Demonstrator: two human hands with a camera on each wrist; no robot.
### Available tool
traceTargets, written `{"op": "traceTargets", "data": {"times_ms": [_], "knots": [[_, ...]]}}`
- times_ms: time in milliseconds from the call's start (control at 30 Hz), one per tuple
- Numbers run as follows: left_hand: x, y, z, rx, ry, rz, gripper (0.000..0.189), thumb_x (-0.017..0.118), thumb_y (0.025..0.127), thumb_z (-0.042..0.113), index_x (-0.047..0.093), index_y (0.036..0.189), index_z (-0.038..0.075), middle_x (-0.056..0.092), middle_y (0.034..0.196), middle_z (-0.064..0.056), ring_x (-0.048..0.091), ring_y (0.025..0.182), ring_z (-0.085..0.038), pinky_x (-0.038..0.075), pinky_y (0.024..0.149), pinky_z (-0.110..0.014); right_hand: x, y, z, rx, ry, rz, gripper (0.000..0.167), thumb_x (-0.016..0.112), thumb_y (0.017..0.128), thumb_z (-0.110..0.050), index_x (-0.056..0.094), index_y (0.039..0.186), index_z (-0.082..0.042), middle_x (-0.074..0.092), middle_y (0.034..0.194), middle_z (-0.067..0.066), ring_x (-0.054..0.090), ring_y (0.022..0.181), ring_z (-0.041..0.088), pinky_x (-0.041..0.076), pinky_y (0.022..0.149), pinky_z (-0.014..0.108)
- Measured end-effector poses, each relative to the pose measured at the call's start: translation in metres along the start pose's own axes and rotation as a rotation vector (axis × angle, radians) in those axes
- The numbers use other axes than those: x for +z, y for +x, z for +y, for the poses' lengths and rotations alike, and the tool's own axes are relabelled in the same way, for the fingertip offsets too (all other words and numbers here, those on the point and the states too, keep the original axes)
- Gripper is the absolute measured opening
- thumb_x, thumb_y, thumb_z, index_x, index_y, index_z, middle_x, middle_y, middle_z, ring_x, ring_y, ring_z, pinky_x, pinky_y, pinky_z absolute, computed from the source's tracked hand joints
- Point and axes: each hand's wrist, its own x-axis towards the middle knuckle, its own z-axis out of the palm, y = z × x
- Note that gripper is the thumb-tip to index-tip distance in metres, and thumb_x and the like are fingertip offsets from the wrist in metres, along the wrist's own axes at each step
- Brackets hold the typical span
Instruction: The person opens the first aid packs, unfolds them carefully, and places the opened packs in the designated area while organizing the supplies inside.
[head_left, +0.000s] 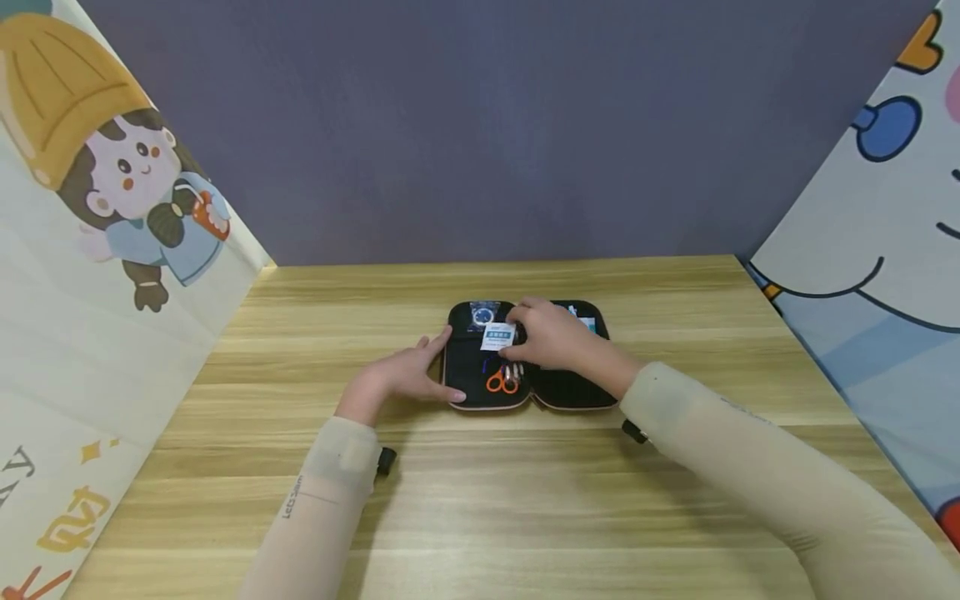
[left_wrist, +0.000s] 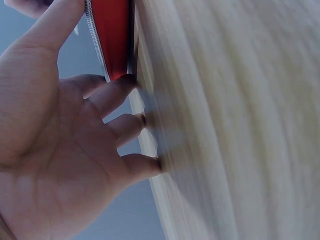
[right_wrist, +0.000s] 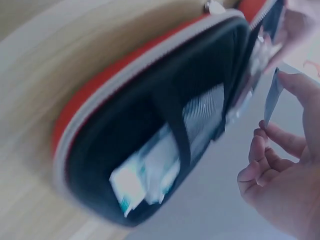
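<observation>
An unzipped black-lined case with a red shell lies spread on the table. Over its left half, my right hand pinches a small white and blue packet between thumb and fingertip; the right wrist view shows the packet edge-on. My left hand spreads along the left side of the case, thumb touching its near left corner. In the left wrist view, its fingers lie loosely bent beside the red shell. Orange-handled scissors sit in the left half under a strap.
A clear pouch with a round white and blue item is at the left half's far end. White and teal packets sit behind a strap in the right half. Bare wooden table surrounds the case, with a grey wall behind.
</observation>
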Motion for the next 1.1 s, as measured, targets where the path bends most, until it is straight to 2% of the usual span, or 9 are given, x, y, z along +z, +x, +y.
{"op": "traceTargets", "data": {"times_ms": [233,267,433,600,800,933,1100], "knots": [[0.001,0.001,0.0,-0.004,-0.013,-0.007,0.131,0.085,0.082,0.063,-0.004,0.173,0.03,0.001,0.177,-0.027,0.02,0.162,-0.051,0.021,0.132,-0.067,-0.021,-0.035,0.041,-0.006,0.112,0.015,0.06,0.082,0.093,-0.042,0.067,0.139,-0.007,0.061,0.145,0.017,0.066,0.103,0.027,0.056,0.082,0.044],[0.001,0.001,0.0,-0.005,-0.014,-0.009,0.131,0.085,0.082,0.063,-0.004,0.173,0.03,0.0,0.177,-0.026,0.02,0.162,-0.051,0.021,0.132,-0.067,-0.023,-0.04,0.048,-0.013,0.121,0.007,0.059,0.082,0.093,-0.041,0.067,0.139,-0.006,0.062,0.142,0.017,0.065,0.098,0.026,0.055,0.08,0.044],[-0.001,0.002,0.001,-0.003,-0.003,-0.01,0.131,0.084,0.082,0.064,-0.004,0.173,0.03,0.0,0.177,-0.028,0.02,0.161,-0.054,0.022,0.131,-0.068,-0.029,-0.069,0.081,-0.018,0.129,-0.047,0.057,0.082,0.093,-0.034,0.067,0.139,-0.004,0.065,0.13,0.015,0.064,0.096,0.027,0.055,0.077,0.04],[-0.002,0.003,0.0,-0.005,0.006,-0.019,0.13,0.083,0.084,0.064,-0.006,0.172,0.029,0.0,0.176,-0.029,0.021,0.16,-0.055,0.022,0.13,-0.069,-0.029,-0.09,0.103,-0.033,0.142,-0.065,0.05,0.084,0.091,-0.027,0.071,0.133,-0.003,0.068,0.117,0.009,0.062,0.094,0.023,0.052,0.074,0.036],[-0.005,0.002,0.0,-0.01,0.0,-0.024,0.129,0.083,0.085,0.063,-0.006,0.172,0.028,-0.001,0.176,-0.029,0.02,0.161,-0.055,0.021,0.131,-0.069,-0.024,-0.099,0.114,-0.053,0.159,-0.092,0.05,0.086,0.088,-0.021,0.072,0.131,0.0,0.07,0.112,0.006,0.063,0.091,0.02,0.053,0.074,0.033],[-0.005,0.003,0.0,-0.009,-0.01,-0.028,0.13,0.083,0.084,0.063,-0.006,0.172,0.028,-0.002,0.177,-0.029,0.019,0.161,-0.055,0.02,0.131,-0.069,-0.021,-0.099,0.115,-0.061,0.177,-0.112,0.049,0.087,0.088,-0.022,0.072,0.13,0.0,0.069,0.112,0.006,0.062,0.088,0.019,0.052,0.072,0.03],[-0.004,0.005,0.0,-0.005,-0.011,-0.035,0.13,0.083,0.084,0.064,-0.006,0.172,0.029,-0.002,0.177,-0.028,0.017,0.162,-0.053,0.019,0.132,-0.067,-0.017,-0.096,0.114,-0.084,0.216,-0.147,0.047,0.088,0.087,-0.023,0.074,0.125,-0.001,0.066,0.104,0.007,0.058,0.085,0.019,0.049,0.069,0.027]]}}
